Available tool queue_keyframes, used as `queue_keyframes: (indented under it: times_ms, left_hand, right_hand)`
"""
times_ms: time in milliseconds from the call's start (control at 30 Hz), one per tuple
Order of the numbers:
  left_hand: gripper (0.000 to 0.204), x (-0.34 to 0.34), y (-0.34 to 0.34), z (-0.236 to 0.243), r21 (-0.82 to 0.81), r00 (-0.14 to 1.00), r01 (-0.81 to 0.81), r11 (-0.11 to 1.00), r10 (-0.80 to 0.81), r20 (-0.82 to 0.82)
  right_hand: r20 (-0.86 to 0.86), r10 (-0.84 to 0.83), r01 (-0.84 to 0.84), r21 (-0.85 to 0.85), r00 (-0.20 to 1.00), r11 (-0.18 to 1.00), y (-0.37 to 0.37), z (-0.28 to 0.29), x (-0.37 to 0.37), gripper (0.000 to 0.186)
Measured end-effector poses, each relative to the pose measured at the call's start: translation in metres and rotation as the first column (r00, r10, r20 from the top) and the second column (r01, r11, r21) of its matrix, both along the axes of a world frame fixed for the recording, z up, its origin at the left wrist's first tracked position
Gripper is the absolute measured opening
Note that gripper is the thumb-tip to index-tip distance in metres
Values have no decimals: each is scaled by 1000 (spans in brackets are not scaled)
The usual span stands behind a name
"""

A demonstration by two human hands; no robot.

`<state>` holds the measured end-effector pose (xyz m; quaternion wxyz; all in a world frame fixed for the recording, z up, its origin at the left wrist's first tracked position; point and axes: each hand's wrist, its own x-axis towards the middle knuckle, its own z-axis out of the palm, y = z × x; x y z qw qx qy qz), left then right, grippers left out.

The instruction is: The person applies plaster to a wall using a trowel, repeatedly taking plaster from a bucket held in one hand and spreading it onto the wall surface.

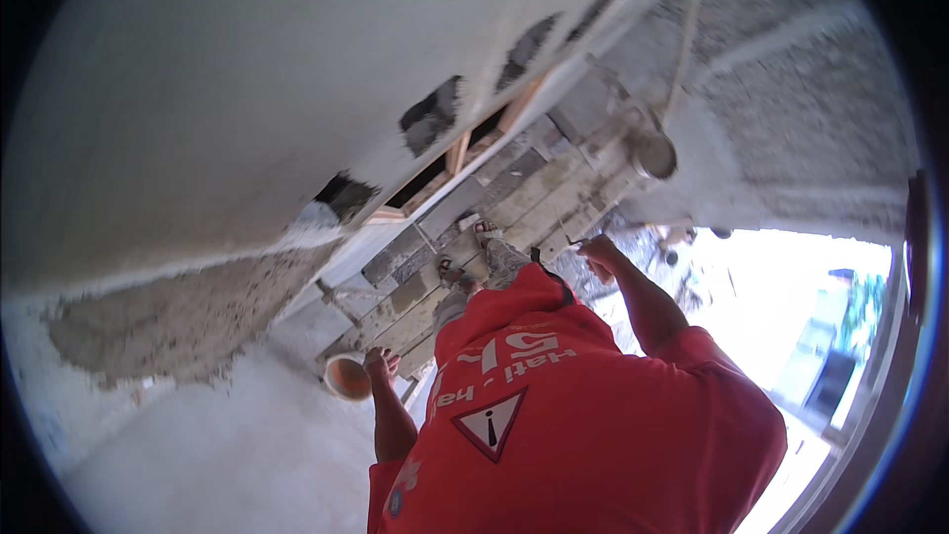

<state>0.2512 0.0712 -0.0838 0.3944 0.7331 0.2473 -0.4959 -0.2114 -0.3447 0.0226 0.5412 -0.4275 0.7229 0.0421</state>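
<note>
I look down past my red shirt at my sandaled feet point(465, 257) on a platform of worn wooden planks point(400, 309). My left hand point(383, 364) hangs low on the left with its fingers apart, beside a round bucket point(346, 377) with an orange-brown inside; nothing shows in that hand. On the right, my right hand point(599, 252) is closed on a thin bent metal tool point(571, 239), whose far part is hard to make out.
A pale wall point(217, 99) with dark unfinished patches and timber-framed openings point(457, 153) borders the planks. A second bucket point(652, 155) and a rope point(682, 49) are at upper right. A bright opening point(781, 307) lies at right.
</note>
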Motion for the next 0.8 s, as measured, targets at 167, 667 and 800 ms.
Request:
queue_keyframes:
  times_ms: [167, 667, 800]
  left_hand:
    - [43, 22, -97, 16, -10, 982, 189, 982, -189, 10]
    - [43, -66, -257, 26, -91, 909, 415, 905, -408, 90]
    - [42, -114, -297, 44, -47, 918, 393, 918, -390, 68]
  right_hand:
    - [29, -192, 192, 8, 981, 981, 61, -6, -54, 22]
    - [0, -346, 345, 72, 938, 936, -7, -5, -194, 26]
    - [2, -408, 407, 69, 913, 911, -78, -7, -235, 23]
